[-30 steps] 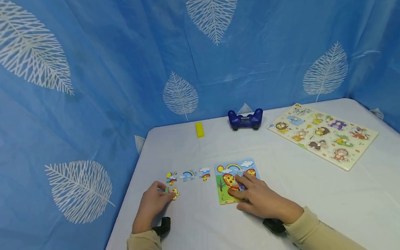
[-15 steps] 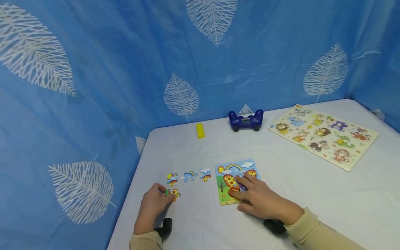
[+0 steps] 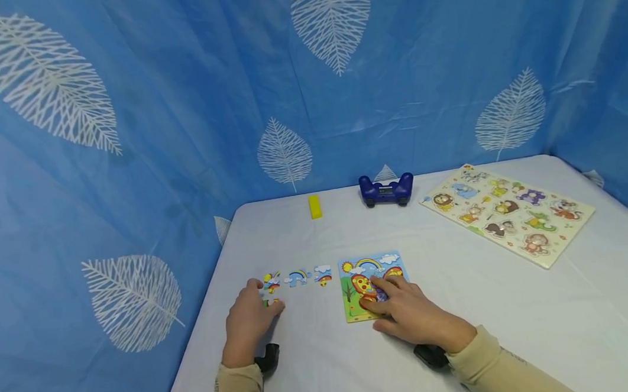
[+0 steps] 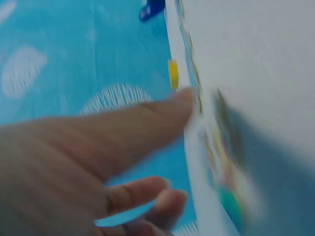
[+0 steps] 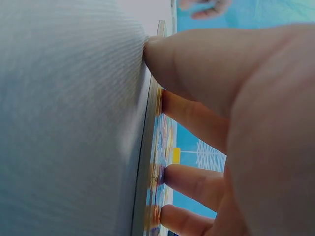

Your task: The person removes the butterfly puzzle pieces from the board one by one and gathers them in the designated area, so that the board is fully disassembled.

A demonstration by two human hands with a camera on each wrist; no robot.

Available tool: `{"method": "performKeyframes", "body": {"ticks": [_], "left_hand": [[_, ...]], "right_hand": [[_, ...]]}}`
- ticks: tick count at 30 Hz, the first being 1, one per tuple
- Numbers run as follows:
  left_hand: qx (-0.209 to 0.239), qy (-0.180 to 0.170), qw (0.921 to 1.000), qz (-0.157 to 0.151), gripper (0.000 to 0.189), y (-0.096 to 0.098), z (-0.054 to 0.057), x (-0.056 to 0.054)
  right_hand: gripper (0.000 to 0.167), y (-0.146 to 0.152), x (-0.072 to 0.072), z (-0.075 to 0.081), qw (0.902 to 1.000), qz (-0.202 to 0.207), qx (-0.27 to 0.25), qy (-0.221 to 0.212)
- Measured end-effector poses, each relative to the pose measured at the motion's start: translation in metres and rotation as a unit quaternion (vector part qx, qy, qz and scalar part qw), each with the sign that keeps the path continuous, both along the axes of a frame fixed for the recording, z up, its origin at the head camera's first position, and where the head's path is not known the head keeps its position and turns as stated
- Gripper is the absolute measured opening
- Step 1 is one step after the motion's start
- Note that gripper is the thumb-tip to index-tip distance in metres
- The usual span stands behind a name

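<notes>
My left hand [image 3: 248, 318] is at the left of the white table, its thumb and fingers spread apart with nothing between them. A small red, yellow and green jigsaw piece [image 3: 271, 302] lies by its thumb, partly hidden by the hand; the left wrist view shows it blurred. Just beyond are a sun jigsaw piece [image 3: 272, 282], a rainbow piece [image 3: 298, 277] and a cloud piece [image 3: 323, 275] in a row. My right hand [image 3: 405, 309] rests its fingertips on the butterfly puzzle board [image 3: 352, 306], covering part of the picture. Its thumb touches the table beside the board's edge [image 5: 142, 162].
At the back of the table lie a yellow block [image 3: 315, 207] and a dark blue game controller [image 3: 386, 190]. A cream animal puzzle board [image 3: 506, 209] lies at the right. Blue curtain [image 3: 208, 107] with white leaf prints hangs behind and to the left of the table.
My left hand has let go of the lower jigsaw piece, spread its fingers and shifted slightly right over it. My right hand has stayed on the butterfly board.
</notes>
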State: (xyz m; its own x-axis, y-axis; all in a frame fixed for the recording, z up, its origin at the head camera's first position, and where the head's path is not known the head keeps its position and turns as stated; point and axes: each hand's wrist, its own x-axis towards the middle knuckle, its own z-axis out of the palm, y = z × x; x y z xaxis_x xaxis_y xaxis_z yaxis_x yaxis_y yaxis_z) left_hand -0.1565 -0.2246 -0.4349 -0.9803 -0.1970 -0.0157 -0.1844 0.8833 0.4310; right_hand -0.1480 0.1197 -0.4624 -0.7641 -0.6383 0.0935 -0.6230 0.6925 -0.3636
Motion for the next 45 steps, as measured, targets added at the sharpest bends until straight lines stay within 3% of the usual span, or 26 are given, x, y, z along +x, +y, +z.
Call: {"method": "performKeyframes", "body": {"ticks": [4,9,14,19,23,29,34,38,45], "left_hand": [[0.002,0.034,0.9981,-0.050,0.059,0.036,0.010,-0.004],[0.023,-0.006,0.9901,-0.138,0.046,0.082,0.018,-0.012],[0.026,-0.067,0.9760,-0.206,0.033,0.120,0.009,-0.022],[0.017,-0.054,0.9658,-0.253,0.015,0.142,-0.006,-0.032],[0.025,-0.044,0.9638,-0.262,0.009,0.146,-0.016,-0.035],[0.059,-0.018,0.9582,-0.279,0.007,0.142,-0.025,-0.037],[0.079,0.000,0.9553,-0.285,0.006,0.138,-0.031,-0.038],[0.084,0.001,0.9549,-0.285,0.006,0.138,-0.031,-0.037],[0.076,0.009,0.9588,-0.274,0.010,0.139,-0.033,-0.037]], "right_hand": [[0.046,0.000,-0.002,0.002,0.9999,-0.006,0.008,0.008],[0.046,-0.002,-0.002,0.002,0.9999,-0.008,0.007,0.013],[0.045,-0.002,0.000,-0.001,0.9997,-0.002,0.000,0.026],[0.044,-0.001,0.003,-0.004,0.9996,0.002,-0.018,0.021],[0.043,-0.001,0.003,-0.003,0.9995,0.008,-0.026,0.016],[0.029,0.001,-0.001,-0.001,0.9980,0.007,-0.041,0.048],[0.011,0.001,-0.007,-0.003,0.9927,-0.038,-0.085,0.077],[0.017,-0.001,-0.010,-0.004,0.9862,-0.092,-0.099,0.096],[0.005,0.000,-0.013,-0.007,0.9863,-0.085,-0.076,0.119]]}}
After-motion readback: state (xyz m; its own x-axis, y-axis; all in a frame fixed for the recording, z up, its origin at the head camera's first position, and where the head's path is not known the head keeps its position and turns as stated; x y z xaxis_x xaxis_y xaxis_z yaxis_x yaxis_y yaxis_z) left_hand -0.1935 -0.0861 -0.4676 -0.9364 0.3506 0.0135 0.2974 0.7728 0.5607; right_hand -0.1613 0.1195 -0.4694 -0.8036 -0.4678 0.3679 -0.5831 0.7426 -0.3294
